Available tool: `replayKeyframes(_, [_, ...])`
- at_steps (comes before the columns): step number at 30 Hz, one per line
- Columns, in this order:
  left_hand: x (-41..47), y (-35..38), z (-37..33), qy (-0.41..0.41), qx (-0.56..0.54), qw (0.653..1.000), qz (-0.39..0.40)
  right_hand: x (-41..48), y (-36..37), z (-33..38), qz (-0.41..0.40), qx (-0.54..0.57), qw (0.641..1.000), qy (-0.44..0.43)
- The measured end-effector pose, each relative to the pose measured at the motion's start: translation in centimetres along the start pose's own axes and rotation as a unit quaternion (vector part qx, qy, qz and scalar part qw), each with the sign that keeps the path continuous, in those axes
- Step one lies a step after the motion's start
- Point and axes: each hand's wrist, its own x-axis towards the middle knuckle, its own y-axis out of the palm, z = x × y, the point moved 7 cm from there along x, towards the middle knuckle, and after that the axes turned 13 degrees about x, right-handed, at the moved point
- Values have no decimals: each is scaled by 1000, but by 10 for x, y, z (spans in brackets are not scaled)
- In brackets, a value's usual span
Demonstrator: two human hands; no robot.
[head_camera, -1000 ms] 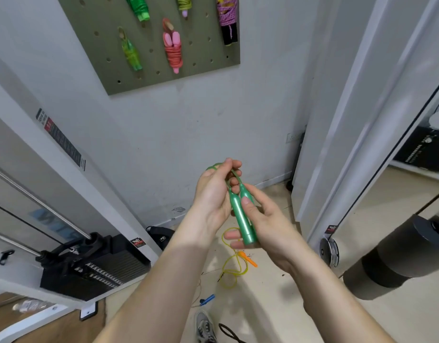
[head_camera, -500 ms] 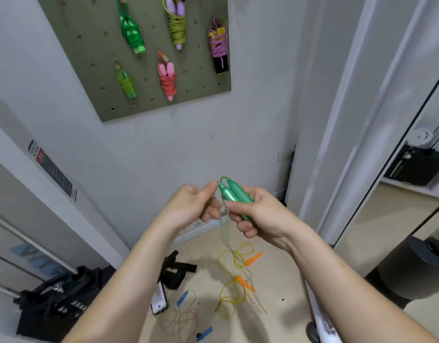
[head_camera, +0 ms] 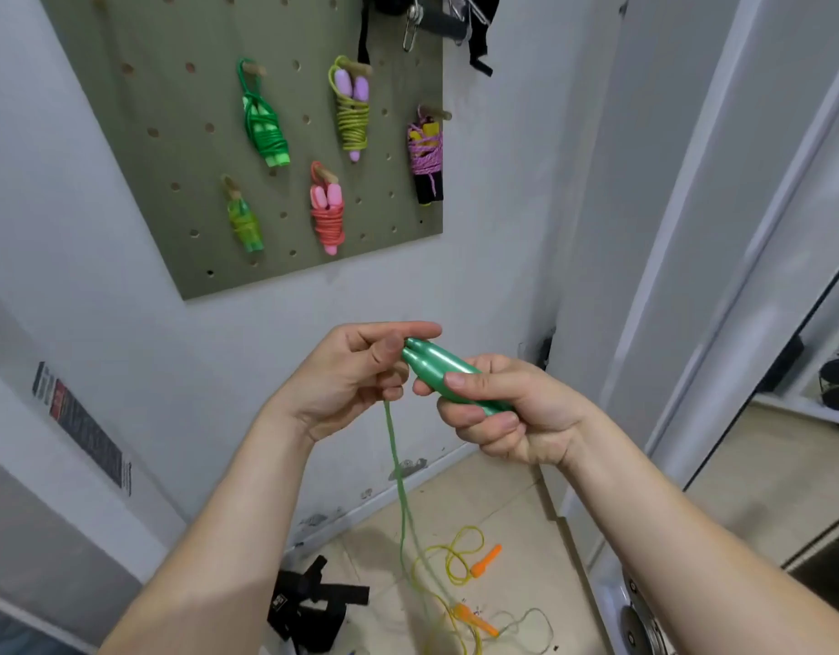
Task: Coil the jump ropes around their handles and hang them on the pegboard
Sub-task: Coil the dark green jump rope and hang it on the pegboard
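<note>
My right hand [head_camera: 507,413] grips the two green handles [head_camera: 443,371] of a jump rope side by side, their tips pointing left. My left hand [head_camera: 356,371] pinches the green rope [head_camera: 396,465] at the handle tips, and the rope hangs down toward the floor. The olive pegboard [head_camera: 181,148] on the wall above holds several coiled ropes: a green one [head_camera: 264,130], a yellow-green one with purple handles [head_camera: 351,111], a purple one with black handles [head_camera: 424,156], a pink one [head_camera: 328,212] and a light green one [head_camera: 242,222].
A yellow rope with orange handles [head_camera: 484,562] lies loose on the floor below my hands. A black strap [head_camera: 313,602] lies to its left. White door frames stand at the right, with a metal weight plate [head_camera: 637,621] at their foot.
The view has tilted up and the pegboard shows more fully. My left hand moved from beside the handles to their tips, and the green rope now hangs straight down from it.
</note>
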Motion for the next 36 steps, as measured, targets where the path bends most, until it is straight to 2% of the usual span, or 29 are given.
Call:
replayKeyframes(3, [7,-16,-2,11,-16,1000,-14,10,0,7,2,1,1000,-21])
replayKeyframes(6, [16,-28,2,5,-40,994,-99,17,-2,13,-6,23,999,-38])
replayKeyframes(10, [31,-24,17,-26,-84,976,-201,29,-3,31,-92,14,988,-126])
replayKeyframes(12, [34,-19,25,-53,2,974,-222,34,-6,45,-145,22,972,-185])
replayKeyframes(13, [33,-17,25,-59,104,968,-222,34,-11,53,-180,2,961,-210])
replayKeyframes(14, [33,-14,22,-57,256,942,-209,33,-18,61,-231,-53,945,-226])
replayKeyframes(15, [34,-12,18,-53,439,877,-190,30,-27,68,-296,-145,916,-228])
replayKeyframes(16, [34,-7,10,-38,600,782,-165,27,-35,74,-358,-257,871,-214])
replayKeyframes(17, [34,2,1,-13,704,696,-140,26,-39,79,-404,-368,815,-191])
replayKeyframes(18, [33,9,-8,15,752,648,-119,27,-41,81,-423,-461,762,-166])
replayKeyframes(19, [32,17,-17,54,783,611,-100,30,-41,81,-418,-529,724,-145])
replayKeyframes(21, [34,19,-26,123,814,563,-74,38,-39,76,-386,-603,687,-123])
replayKeyframes(23, [38,11,-28,154,805,571,-54,43,-36,73,-363,-634,675,-108])
replayKeyframes(25, [38,11,-30,156,779,606,-20,47,-31,70,-334,-648,677,-101])
replayKeyframes(27, [34,14,-35,161,739,654,-22,50,-26,70,-312,-662,672,-115])
replayKeyframes(30, [36,-7,-38,52,587,804,-79,47,-22,71,-300,-659,674,-145])
replayKeyframes(31, [37,-13,-37,29,544,834,-82,46,-22,71,-295,-660,674,-150])
replayKeyframes(33, [37,-14,-41,19,541,838,-64,46,-21,70,-282,-679,659,-158])
replayKeyframes(36, [36,-7,-49,37,598,800,-29,48,-21,70,-264,-702,643,-153])
